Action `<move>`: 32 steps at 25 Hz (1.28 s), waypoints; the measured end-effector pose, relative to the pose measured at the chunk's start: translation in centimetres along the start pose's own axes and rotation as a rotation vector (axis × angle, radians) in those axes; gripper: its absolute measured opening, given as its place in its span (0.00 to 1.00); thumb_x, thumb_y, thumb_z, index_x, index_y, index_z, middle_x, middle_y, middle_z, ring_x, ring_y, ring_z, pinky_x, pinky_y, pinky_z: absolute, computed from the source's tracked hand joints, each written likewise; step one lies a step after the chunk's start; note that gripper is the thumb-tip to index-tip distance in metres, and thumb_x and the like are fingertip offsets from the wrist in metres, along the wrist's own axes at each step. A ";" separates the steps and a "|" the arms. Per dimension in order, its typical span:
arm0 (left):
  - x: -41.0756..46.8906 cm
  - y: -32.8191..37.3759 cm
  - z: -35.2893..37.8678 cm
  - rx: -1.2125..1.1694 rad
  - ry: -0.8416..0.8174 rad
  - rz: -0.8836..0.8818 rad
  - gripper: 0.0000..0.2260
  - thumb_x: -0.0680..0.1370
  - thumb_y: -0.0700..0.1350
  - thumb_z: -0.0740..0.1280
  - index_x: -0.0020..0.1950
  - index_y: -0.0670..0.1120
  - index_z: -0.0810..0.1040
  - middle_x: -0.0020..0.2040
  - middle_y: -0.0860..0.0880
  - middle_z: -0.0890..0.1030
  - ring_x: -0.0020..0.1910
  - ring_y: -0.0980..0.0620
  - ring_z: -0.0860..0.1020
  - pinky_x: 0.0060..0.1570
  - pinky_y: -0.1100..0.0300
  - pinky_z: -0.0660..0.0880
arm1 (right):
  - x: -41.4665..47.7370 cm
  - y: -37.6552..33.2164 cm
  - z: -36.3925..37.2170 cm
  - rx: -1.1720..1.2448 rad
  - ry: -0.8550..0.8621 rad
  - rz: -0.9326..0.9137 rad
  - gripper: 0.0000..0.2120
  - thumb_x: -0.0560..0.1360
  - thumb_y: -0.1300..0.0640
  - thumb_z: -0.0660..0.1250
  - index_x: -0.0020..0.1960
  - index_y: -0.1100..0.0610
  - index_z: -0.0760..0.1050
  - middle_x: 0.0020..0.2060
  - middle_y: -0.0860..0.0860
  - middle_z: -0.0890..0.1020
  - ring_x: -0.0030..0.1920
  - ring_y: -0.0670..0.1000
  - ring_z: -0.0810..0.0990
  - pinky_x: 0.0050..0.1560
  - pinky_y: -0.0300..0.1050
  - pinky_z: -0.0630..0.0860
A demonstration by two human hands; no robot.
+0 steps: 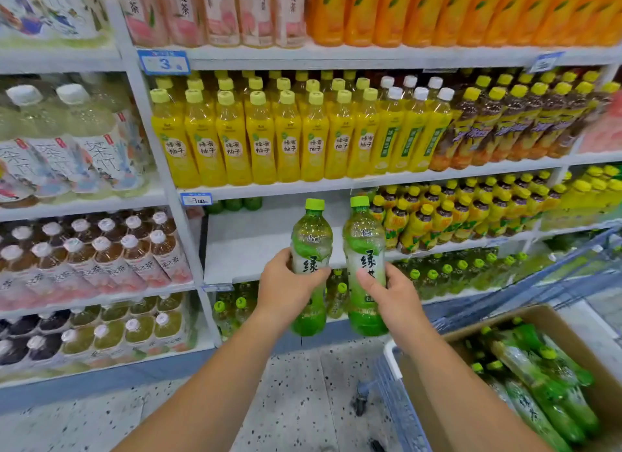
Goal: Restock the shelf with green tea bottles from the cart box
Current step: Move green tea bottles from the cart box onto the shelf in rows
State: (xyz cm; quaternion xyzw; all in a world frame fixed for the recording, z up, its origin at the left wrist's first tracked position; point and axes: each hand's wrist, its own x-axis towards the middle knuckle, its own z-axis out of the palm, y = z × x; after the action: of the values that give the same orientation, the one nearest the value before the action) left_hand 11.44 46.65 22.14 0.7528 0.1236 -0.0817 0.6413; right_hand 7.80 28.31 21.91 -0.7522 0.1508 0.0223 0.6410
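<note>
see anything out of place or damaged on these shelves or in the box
Only the middle shelf stands out: nearly bare, with a few green-capped bottles at the back left, while neighbouring bays are full. In the cardboard box, green tea bottles lie on their sides, loosely piled. No spill or damage shows.

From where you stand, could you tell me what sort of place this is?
Probably a supermarket drinks aisle: shelves packed with bottled tea, price tags on their edges, and a wire cart beside them.
</note>
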 end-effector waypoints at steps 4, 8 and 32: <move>3.8 -0.9 -0.8 0.026 0.101 0.024 0.16 0.67 0.50 0.79 0.52 0.53 0.81 0.44 0.55 0.85 0.44 0.55 0.84 0.49 0.51 0.83 | 5.2 0.9 2.7 0.064 -0.082 -0.003 0.10 0.75 0.47 0.71 0.56 0.46 0.81 0.48 0.45 0.87 0.50 0.49 0.86 0.55 0.55 0.82; 8.9 -3.3 -0.8 0.056 0.155 0.040 0.15 0.68 0.49 0.80 0.51 0.54 0.81 0.44 0.55 0.85 0.44 0.55 0.84 0.46 0.54 0.83 | 11.0 3.8 4.7 0.109 -0.148 0.003 0.11 0.75 0.47 0.72 0.57 0.46 0.81 0.49 0.47 0.87 0.52 0.51 0.85 0.57 0.60 0.81; 38.7 -18.6 1.0 0.031 0.280 0.622 0.16 0.69 0.47 0.80 0.53 0.53 0.80 0.48 0.57 0.86 0.48 0.60 0.83 0.54 0.55 0.81 | 38.0 19.9 16.0 0.255 -0.258 -0.429 0.17 0.70 0.55 0.72 0.59 0.52 0.78 0.53 0.52 0.86 0.55 0.53 0.84 0.57 0.52 0.79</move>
State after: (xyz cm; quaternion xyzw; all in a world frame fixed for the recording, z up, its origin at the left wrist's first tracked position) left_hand 43.05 51.51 -6.52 0.7681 -0.0264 0.2199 0.6008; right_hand 41.57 33.68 -8.58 -0.6710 -0.0934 -0.0374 0.7346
